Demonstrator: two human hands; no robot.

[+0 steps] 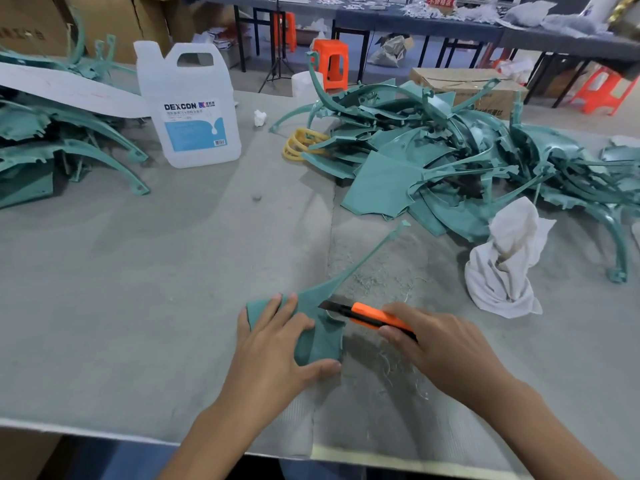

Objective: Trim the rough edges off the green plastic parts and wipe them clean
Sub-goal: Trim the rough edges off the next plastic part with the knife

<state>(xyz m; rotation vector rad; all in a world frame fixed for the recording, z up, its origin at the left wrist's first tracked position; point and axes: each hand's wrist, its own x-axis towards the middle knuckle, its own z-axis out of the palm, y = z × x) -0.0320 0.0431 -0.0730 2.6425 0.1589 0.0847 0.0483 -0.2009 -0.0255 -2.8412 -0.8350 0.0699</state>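
Knife (367, 315) blade at green part (320, 336) edge, hands (273, 344) gripping both

Reading "DEXCON" in dark capitals on the blue-and-white label (195, 128) of the white jug (187, 81), standing on the counter (138, 271). Smaller print beneath, too fine to read. Far back, red sign (440, 1) with yellow characters, seemingly "不合格区".

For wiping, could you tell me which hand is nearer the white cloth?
Right. The right hand, gripping the knife, sits left of the white cloth; the left hand, holding the green part, farther left.
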